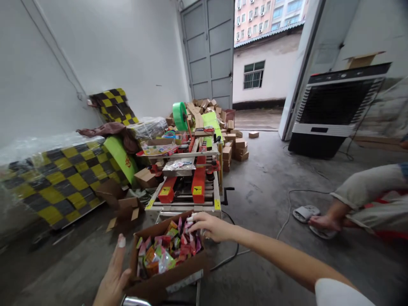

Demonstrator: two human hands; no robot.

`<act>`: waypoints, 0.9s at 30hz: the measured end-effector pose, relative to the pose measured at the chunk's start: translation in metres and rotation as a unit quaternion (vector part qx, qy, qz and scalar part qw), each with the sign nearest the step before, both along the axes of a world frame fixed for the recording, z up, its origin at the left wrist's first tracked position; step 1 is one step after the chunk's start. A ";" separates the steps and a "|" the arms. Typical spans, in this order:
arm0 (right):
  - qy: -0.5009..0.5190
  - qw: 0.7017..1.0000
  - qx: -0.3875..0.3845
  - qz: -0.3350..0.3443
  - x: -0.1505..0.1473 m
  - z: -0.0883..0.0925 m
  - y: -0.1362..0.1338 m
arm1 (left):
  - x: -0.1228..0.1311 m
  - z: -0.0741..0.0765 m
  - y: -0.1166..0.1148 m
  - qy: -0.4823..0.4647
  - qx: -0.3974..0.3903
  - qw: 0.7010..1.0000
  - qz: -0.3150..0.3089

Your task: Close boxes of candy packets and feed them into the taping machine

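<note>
Directly in front of me is a cardboard box (181, 276) with its top uncovered, filled with small colourful packets (170, 244) in pink, red, orange and green. My left hand (114, 272) is beside the box's left side, fingers stretched upward and holding nothing; a fingertip has a white covering. Reaching across from the right, my right hand (213, 227) is over the back right corner of the box. Its fingers point left above the packets, apart from each other, with white coverings on some tips. Whether those fingertips touch the packets or the rim, I cannot tell.
Beyond the box stands a roller machine (199, 187) with red side blocks and a green tape roll (180, 116). Small cartons (240, 148) are heaped behind it. Wrapped yellow-and-black stacks (73, 174) line the left. An air cooler (338, 110) and a seated person's leg (357, 191) are right.
</note>
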State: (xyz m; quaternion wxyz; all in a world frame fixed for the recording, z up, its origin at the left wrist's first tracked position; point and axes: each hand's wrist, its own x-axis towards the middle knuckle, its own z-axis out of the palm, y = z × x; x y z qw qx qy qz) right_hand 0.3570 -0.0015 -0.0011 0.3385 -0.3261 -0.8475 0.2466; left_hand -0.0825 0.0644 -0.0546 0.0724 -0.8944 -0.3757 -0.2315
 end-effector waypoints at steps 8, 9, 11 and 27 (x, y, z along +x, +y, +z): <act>0.071 0.983 -0.162 -0.054 -0.023 -0.012 0.016 | 0.035 0.048 0.004 0.094 0.071 0.979 -0.165; 0.042 0.986 -0.158 -0.027 -0.028 -0.007 0.019 | 0.043 0.050 0.000 0.116 0.049 0.976 -0.180; -0.019 0.988 -0.155 0.007 -0.037 0.003 0.023 | 0.063 0.049 -0.010 0.159 -0.015 0.967 -0.197; -0.338 0.928 -0.158 -0.006 -0.073 0.015 0.031 | 0.108 0.046 0.000 0.119 -0.387 0.875 -0.267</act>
